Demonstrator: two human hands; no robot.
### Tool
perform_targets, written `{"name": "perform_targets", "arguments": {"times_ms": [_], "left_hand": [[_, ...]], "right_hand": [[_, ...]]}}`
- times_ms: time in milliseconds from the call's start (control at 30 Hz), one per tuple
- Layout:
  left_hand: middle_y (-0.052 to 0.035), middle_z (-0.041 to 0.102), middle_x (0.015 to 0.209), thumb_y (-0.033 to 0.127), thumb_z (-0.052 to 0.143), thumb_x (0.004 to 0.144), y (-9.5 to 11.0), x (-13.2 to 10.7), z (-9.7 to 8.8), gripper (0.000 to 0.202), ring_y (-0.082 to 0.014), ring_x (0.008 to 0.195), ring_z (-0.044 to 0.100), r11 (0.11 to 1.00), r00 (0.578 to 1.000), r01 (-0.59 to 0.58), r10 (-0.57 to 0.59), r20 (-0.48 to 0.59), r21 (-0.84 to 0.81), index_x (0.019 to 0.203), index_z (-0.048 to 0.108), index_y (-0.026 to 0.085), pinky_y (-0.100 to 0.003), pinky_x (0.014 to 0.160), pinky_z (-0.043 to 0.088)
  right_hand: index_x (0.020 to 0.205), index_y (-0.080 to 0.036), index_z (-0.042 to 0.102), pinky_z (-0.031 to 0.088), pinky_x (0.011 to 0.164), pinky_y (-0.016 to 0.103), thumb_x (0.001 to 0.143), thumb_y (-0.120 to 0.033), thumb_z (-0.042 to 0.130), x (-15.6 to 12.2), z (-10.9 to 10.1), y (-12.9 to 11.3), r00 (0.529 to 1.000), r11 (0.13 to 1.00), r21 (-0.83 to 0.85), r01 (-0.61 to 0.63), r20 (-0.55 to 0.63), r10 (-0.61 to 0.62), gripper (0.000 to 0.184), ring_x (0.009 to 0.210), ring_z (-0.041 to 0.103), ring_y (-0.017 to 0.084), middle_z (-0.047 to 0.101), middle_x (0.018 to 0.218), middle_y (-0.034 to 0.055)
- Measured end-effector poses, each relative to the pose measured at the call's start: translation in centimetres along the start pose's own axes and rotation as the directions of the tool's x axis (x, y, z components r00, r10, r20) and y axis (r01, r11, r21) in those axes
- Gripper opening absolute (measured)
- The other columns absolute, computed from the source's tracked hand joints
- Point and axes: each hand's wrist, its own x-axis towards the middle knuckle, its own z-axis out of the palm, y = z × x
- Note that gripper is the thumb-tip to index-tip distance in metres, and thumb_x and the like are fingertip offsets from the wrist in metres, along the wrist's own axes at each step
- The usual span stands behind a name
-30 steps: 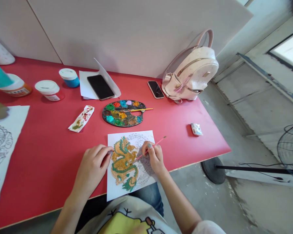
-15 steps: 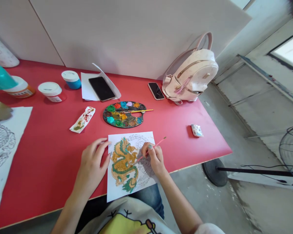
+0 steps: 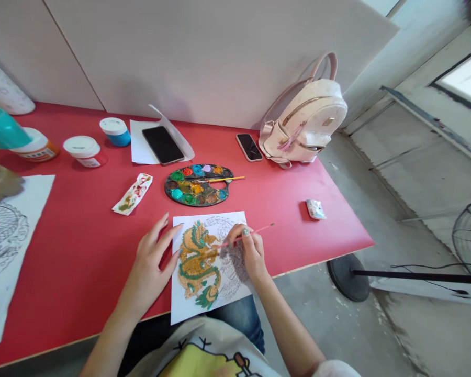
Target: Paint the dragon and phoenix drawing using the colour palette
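Observation:
A white sheet with a gold and green dragon painting point(image 3: 204, 262) lies at the near edge of the red table point(image 3: 82, 230). My right hand point(image 3: 249, 251) pinches a thin pink paintbrush point(image 3: 259, 230), its tip touching the dragon's middle. My left hand point(image 3: 151, 262) rests flat with fingers spread, fingertips at the sheet's left edge. A dark paint palette point(image 3: 198, 184) with several coloured wells and a yellow brush point(image 3: 220, 179) across it lies just beyond the sheet.
Two phones point(image 3: 163, 145) point(image 3: 249, 147) lie behind the palette, the left one on paper. A pale backpack point(image 3: 306, 125) stands at the back right. Paint jars point(image 3: 84, 151) sit at the left, a stained rag point(image 3: 132, 193) near them. Another dragon sheet point(image 3: 3, 235) lies far left. A fan base point(image 3: 347, 277) stands on the floor.
My left hand opened from curled fingers on the sheet to a flat spread beside its edge. The brush in my right hand tipped lower and its tip moved up the dragon.

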Motion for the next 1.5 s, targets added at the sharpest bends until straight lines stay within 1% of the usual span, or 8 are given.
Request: {"name": "perform_targets", "arguments": {"times_ms": [100, 167, 233, 433, 767, 1000, 1133, 1500], "left_hand": [[-0.0104, 0.05, 0.157, 0.03, 0.05, 0.1, -0.25, 0.14, 0.44, 0.047, -0.0321, 0.137, 0.054, 0.991, 0.997, -0.078, 0.08, -0.009, 0.11, 0.146, 0.053, 0.034, -0.057, 0.112, 0.05], [-0.0118, 0.053, 0.152, 0.025, 0.05, 0.099, -0.29, 0.24, 0.68, 0.044, -0.0321, 0.133, 0.056, 0.979, 0.991, -0.13, 0.133, -0.004, 0.158, 0.142, 0.057, 0.032, -0.058, 0.111, 0.05], [-0.0131, 0.054, 0.149, 0.023, 0.05, 0.099, -0.24, 0.29, 0.78, 0.041, -0.0323, 0.131, 0.056, 0.973, 0.989, -0.144, 0.147, 0.001, 0.18, 0.138, 0.06, 0.03, -0.057, 0.108, 0.051], [-0.0147, 0.053, 0.148, 0.022, 0.048, 0.099, -0.05, 0.12, 0.61, 0.036, -0.0323, 0.132, 0.054, 0.974, 0.992, -0.128, 0.13, 0.002, 0.189, 0.133, 0.062, 0.025, -0.054, 0.107, 0.052], [-0.0121, 0.053, 0.151, 0.026, 0.046, 0.1, 0.02, 0.06, 0.65, 0.039, -0.0323, 0.136, 0.052, 0.987, 0.998, -0.066, 0.064, 0.024, 0.143, 0.134, 0.063, 0.03, -0.055, 0.111, 0.05], [-0.0122, 0.053, 0.15, 0.026, 0.047, 0.099, 0.02, 0.06, 0.56, 0.038, -0.0326, 0.135, 0.053, 0.988, 0.997, -0.073, 0.071, 0.017, 0.135, 0.134, 0.063, 0.03, -0.055, 0.11, 0.05], [-0.0124, 0.053, 0.15, 0.026, 0.047, 0.099, 0.09, 0.0, 0.54, 0.039, -0.0329, 0.135, 0.053, 0.988, 0.997, -0.07, 0.067, 0.026, 0.135, 0.135, 0.063, 0.029, -0.056, 0.11, 0.05], [-0.0118, 0.054, 0.15, 0.025, 0.047, 0.099, 0.18, 0.07, 0.5, 0.039, -0.0318, 0.135, 0.053, 0.99, 0.998, -0.063, 0.06, 0.029, 0.124, 0.135, 0.062, 0.03, -0.054, 0.111, 0.05]], "right_hand": [[0.082, -0.021, 0.07, 0.044, 0.068, 0.03, 0.106, -0.053, 0.047, 0.34, 0.1, -0.2, 1.0, 0.994, -0.111, -0.008, -0.001, 0.008, 0.047, 0.071, 0.058, 0.018, 0.065, 0.076, 0.0036], [0.082, -0.021, 0.071, 0.044, 0.069, 0.03, 0.106, -0.054, 0.046, 0.51, 0.15, -0.23, 1.0, 0.987, -0.159, -0.006, 0.023, 0.01, 0.048, 0.072, 0.059, 0.019, 0.064, 0.075, 0.0034], [0.08, -0.021, 0.07, 0.045, 0.07, 0.03, 0.107, -0.055, 0.043, 0.59, 0.18, -0.2, 0.999, 0.983, -0.182, -0.005, 0.044, 0.014, 0.051, 0.071, 0.059, 0.019, 0.063, 0.073, 0.0032], [0.081, -0.021, 0.069, 0.044, 0.07, 0.03, 0.107, -0.055, 0.043, 0.55, 0.22, -0.06, 1.0, 0.98, -0.201, -0.008, 0.028, 0.014, 0.05, 0.072, 0.059, 0.018, 0.064, 0.076, 0.0034], [0.078, -0.021, 0.068, 0.042, 0.065, 0.03, 0.106, -0.06, 0.04, 0.47, 0.27, 0.08, 0.999, 0.978, -0.203, -0.039, 0.013, 0.043, 0.056, 0.067, 0.055, 0.018, 0.064, 0.072, 0.0034], [0.079, -0.021, 0.069, 0.041, 0.064, 0.03, 0.106, -0.06, 0.04, 0.39, 0.32, 0.07, 0.998, 0.978, -0.203, -0.049, 0.02, 0.054, 0.056, 0.066, 0.054, 0.018, 0.064, 0.073, 0.0035], [0.085, -0.021, 0.071, 0.042, 0.065, 0.029, 0.107, -0.058, 0.043, 0.36, 0.35, 0.1, 0.998, 0.979, -0.195, -0.053, 0.006, 0.055, 0.051, 0.069, 0.056, 0.018, 0.067, 0.08, 0.0045], [0.081, -0.021, 0.07, 0.045, 0.069, 0.031, 0.107, -0.058, 0.039, 0.27, 0.18, 0.17, 0.997, 0.982, -0.176, -0.071, 0.007, 0.073, 0.055, 0.07, 0.06, 0.019, 0.065, 0.074, 0.0043]]}}
